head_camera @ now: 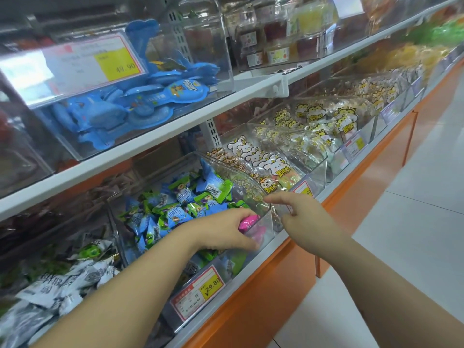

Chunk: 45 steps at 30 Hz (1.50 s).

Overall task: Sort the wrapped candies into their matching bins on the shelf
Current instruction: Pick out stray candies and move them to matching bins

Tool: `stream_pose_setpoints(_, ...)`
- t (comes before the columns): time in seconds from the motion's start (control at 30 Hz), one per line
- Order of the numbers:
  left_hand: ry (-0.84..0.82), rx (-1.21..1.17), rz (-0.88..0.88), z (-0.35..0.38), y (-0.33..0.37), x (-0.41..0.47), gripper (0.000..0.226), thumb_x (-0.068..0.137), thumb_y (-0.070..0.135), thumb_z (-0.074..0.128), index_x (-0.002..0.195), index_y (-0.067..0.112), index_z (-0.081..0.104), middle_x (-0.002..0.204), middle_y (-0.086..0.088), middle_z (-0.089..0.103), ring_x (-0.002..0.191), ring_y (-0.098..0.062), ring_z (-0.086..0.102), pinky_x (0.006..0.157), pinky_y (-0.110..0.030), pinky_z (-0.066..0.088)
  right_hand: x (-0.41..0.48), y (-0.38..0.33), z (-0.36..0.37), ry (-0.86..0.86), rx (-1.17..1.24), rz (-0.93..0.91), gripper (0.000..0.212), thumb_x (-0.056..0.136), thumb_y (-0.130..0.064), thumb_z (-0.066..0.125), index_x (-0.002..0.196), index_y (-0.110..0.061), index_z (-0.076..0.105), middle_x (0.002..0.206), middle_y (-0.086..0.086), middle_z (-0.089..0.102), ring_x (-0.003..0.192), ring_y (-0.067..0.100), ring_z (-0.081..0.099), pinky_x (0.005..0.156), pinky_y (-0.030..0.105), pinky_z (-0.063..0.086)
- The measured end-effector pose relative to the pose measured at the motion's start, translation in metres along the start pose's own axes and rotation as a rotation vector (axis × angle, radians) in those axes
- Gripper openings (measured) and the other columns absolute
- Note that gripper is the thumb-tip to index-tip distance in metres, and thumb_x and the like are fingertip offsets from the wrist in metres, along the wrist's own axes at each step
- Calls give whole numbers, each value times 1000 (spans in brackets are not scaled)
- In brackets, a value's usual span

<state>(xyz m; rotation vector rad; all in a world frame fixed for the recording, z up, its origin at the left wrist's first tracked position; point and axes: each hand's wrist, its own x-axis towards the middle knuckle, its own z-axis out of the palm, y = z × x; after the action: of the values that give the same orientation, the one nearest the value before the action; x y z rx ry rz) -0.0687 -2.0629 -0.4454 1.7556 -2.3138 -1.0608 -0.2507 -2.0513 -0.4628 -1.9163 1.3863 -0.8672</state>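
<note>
Pink candy (248,222) at the front corner of the bin (226,271)
My left grip (226,229) curls round the pink candy inside the bin of blue-green candies (175,212); my right grip (301,217) pinches the lid (241,182) edge.

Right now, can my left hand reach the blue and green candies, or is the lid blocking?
Probably yes. The right hand holds the lid up, and the left hand, gripping a pink candy, is inside the bin over the blue and green candies.
</note>
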Motion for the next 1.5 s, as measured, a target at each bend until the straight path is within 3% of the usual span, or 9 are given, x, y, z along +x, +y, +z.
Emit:
stream_pose_setpoints(0.1, 11, -33, 3, 2, -1, 2, 40, 75, 31, 74, 108, 18, 55, 94, -13, 63, 71, -13, 54, 69, -37, 49, 0, 1, 0, 7, 10, 14, 51, 89, 3, 38, 123, -29, 59, 90, -11, 57, 50, -7, 39, 48, 11, 30)
stream_pose_setpoints(0.2, -5, -56, -8, 4, 1, 4, 38, 76, 31, 74, 105, 14, 54, 83, -1, 57, 67, -12, 51, 66, -30, 44, 0, 0, -1, 11, 16, -4, 52, 88, 4, 38, 123, -28, 60, 128, -9, 58, 96, 0, 57, 71, 16, 40)
stream_pose_setpoints(0.3, -27, -37, -31, 5, 4, 5, 44, 76, 34, 74, 103, 7, 53, 81, -1, 53, 69, -14, 49, 67, -31, 42, 1, -1, 0, 12, 9, -8, 51, 89, 4, 39, 123, -26, 60, 133, -9, 55, 125, 9, 47, 86, 17, 36)
stream_pose_setpoints(0.73, 4, -2, -2, 3, 11, 3, 39, 80, 27, 74, 113, 23, 52, 87, 7, 56, 62, -2, 50, 64, -19, 43, 1, -1, 0, 13, -21, -29, 49, 90, 2, 39, 123, -26, 60, 133, -10, 56, 120, 9, 50, 86, 18, 38)
stream_pose_setpoints(0.87, 124, 34, 63, 2, 13, -5, 34, 86, 27, 67, 115, 34, 53, 99, 8, 62, 80, -9, 61, 76, -27, 51, 1, -2, -1, 4, -29, -50, 45, 92, 0, 40, 123, -26, 60, 130, -10, 58, 85, -4, 54, 67, 11, 36)
stream_pose_setpoints(1.0, 310, -88, 136, -4, 11, -22, 28, 89, 23, 64, 110, 40, 59, 92, 6, 66, 70, -9, 59, 70, -30, 51, 2, -5, -1, 45, 30, -45, 38, 93, -2, 45, 121, -21, 62, 127, -6, 60, 119, 8, 51, 84, 11, 31)
stream_pose_setpoints(1.1, 499, -162, 192, -8, 15, -50, 30, 89, 22, 64, 105, 46, 58, 98, 12, 66, 78, -13, 64, 73, -32, 54, -2, -17, 3, 118, 49, -52, 34, 92, -6, 49, 118, -22, 65, 120, -5, 63, 111, 11, 55, 86, 19, 37)
stream_pose_setpoints(1.3, 761, -101, 240, -4, -3, -132, 37, 89, 19, 63, 104, 51, 53, 106, 37, 58, 87, 9, 60, 74, -10, 45, -24, -68, 43, 67, 58, -247, 28, 91, -10, 56, 114, -21, 67, 111, -8, 66, 97, 2, 56, 89, 19, 42)
stream_pose_setpoints(1.5, 942, -68, 128, 8, -53, -222, 42, 88, 10, 64, 106, 46, 54, 102, 30, 63, 89, 12, 59, 76, -4, 40, -60, -129, 103, -109, 67, -445, 27, 92, -13, 55, 115, -21, 66, 112, -9, 67, 103, 5, 59, 94, 21, 44)
